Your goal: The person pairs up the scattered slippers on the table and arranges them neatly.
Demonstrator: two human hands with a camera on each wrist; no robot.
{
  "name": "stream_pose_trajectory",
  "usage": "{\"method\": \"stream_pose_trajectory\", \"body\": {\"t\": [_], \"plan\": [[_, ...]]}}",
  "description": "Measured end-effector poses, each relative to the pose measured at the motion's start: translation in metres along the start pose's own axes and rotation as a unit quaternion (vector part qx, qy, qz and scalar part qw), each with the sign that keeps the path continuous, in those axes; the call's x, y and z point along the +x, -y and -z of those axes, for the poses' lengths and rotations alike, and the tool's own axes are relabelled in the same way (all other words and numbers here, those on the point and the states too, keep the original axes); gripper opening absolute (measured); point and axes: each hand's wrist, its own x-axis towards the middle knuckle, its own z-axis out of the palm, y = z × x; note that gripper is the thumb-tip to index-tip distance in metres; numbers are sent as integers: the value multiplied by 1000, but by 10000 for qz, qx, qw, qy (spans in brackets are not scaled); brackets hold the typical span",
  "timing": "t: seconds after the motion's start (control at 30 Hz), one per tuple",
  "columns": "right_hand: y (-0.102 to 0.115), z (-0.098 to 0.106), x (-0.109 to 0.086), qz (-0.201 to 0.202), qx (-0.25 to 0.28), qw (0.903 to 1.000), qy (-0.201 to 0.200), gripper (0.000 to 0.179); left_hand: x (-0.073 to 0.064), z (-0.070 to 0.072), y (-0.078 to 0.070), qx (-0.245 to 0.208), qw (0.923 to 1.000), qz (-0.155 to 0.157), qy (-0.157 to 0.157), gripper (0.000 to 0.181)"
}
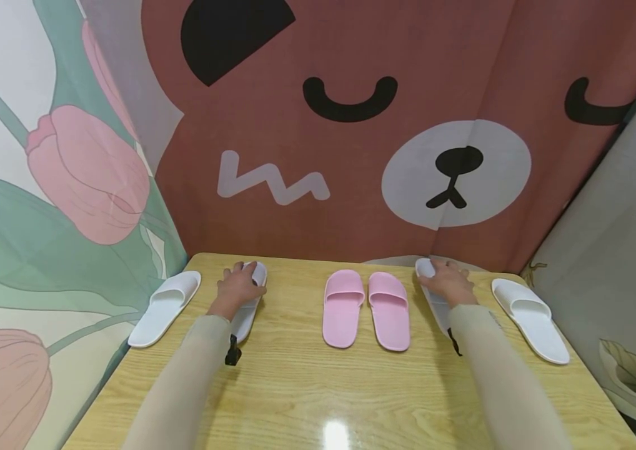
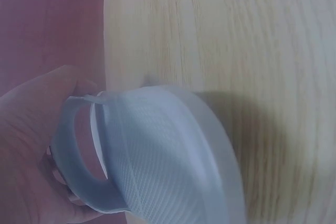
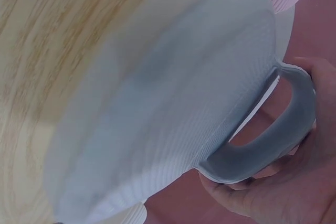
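Note:
My left hand [image 1: 238, 286] grips a pale grey-white slipper [image 1: 246, 319] on the left part of the table. In the left wrist view, the fingers of this hand [image 2: 26, 150] curl round the slipper's strap, and its ribbed footbed [image 2: 157, 156] faces the camera. On the right, my right hand [image 1: 452, 282] holds another pale slipper [image 1: 436, 305]. The right wrist view has that hand [image 3: 310, 171] round the strap of its slipper [image 3: 157, 103], which looks tilted. Sleeves and hands hide parts of both slippers in the head view.
Between the hands lie two pink slippers, left [image 1: 343, 319] and right [image 1: 392, 319]. A white slipper [image 1: 160, 312] is at the table's left edge, another [image 1: 537, 328] near its right edge. A brown bear-print curtain [image 1: 273, 225] hangs behind the wooden table [image 1: 307, 400].

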Motion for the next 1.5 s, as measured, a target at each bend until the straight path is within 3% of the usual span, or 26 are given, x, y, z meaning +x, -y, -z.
{"method": "stream_pose_trajectory", "body": {"t": [1.0, 1.5], "plan": [[34, -5, -5, 220, 89, 9997, -46, 85, -1, -1, -13, 70, 9999, 64, 101, 83], [58, -16, -6, 196, 66, 9995, -226, 89, 4, -9, -20, 118, 9998, -110, 75, 81]]}}
